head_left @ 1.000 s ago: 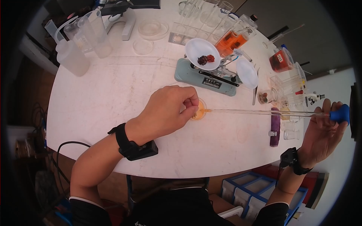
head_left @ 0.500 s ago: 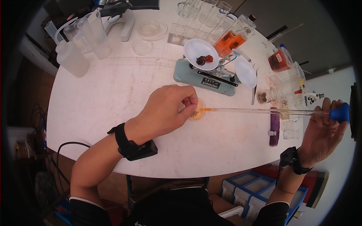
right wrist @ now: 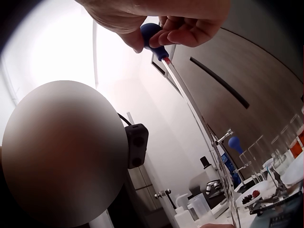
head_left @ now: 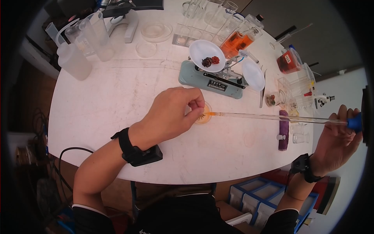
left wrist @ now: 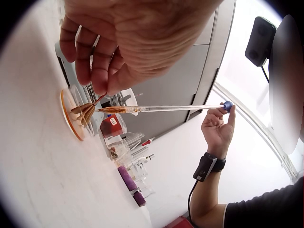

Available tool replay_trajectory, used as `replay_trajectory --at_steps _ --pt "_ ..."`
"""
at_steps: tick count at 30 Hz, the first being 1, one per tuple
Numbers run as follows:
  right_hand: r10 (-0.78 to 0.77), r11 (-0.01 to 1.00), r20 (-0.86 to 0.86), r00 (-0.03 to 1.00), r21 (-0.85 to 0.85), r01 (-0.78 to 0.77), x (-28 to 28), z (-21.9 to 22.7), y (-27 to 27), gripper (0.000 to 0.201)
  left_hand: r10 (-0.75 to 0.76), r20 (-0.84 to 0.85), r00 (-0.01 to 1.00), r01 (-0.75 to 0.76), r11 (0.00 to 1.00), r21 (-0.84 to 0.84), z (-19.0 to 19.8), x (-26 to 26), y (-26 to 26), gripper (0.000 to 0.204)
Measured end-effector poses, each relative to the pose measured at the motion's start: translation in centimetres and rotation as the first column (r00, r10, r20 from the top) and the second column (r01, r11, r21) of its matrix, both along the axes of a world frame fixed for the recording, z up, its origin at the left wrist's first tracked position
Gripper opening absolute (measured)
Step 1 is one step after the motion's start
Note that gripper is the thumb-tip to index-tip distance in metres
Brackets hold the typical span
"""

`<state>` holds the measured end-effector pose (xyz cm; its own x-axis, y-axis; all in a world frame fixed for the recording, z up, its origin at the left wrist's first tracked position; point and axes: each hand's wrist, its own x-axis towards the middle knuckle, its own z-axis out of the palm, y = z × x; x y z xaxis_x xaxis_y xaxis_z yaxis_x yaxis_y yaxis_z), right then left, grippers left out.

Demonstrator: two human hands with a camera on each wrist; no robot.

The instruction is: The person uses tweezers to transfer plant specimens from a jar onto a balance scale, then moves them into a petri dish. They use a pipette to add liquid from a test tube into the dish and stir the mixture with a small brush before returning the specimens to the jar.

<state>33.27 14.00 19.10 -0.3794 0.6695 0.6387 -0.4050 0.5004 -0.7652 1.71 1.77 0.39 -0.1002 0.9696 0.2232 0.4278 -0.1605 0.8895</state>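
- Pinching blue rubber bulb [right wrist: 151, 32] btwn thumb & fingers: R hand [head_left: 336, 146], held high, well above table [head_left: 101, 117].
- Glass pipette [head_left: 265, 116] hangs from bulb, tip down just by petri dish [left wrist: 68, 118], orange-brown liquid in lower end.
- L hand [head_left: 171, 111] low over table, thumb & index tips together on thin reddish strip [left wrist: 100, 99], other fingers bent.
- Dish w/ brown pieces [left wrist: 84, 113] sits on table, partly hidden under L fingertips in head view.
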Motion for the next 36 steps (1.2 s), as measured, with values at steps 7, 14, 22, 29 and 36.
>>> replay_trajectory --at_steps 7,14,22,29,36 --pt "0.022 1.0 -0.002 1.0 0.006 -0.022 -0.2 0.0 -0.1 0.053 -0.008 -0.008 1.0 0.008 1.0 -0.029 0.1 0.1 0.0 0.008" --pt "0.013 1.0 -0.017 1.0 0.008 -0.013 -0.3 0.5 -0.5 0.05 0.03 0.059 0.998 -0.031 0.999 0.007 0.2 0.0 0.0 0.008" --pt "0.083 0.996 -0.002 0.997 0.014 -0.083 -0.5 0.8 -0.3 0.05 0.129 0.154 0.98 -0.135 0.991 0.023 -0.4 -0.5 0.1 0.005" --pt "0.051 0.999 -0.021 0.998 0.004 -0.051 -1.2 0.9 -0.6 0.05 0.151 0.402 0.903 -0.126 0.988 -0.088 -1.4 -1.4 0.6 0.005" --pt "0.067 0.998 -0.005 0.998 -0.005 -0.067 -1.7 0.8 -0.6 0.05 0.145 0.446 0.883 -0.117 0.989 -0.09 -2.1 -1.6 0.7 0.006"
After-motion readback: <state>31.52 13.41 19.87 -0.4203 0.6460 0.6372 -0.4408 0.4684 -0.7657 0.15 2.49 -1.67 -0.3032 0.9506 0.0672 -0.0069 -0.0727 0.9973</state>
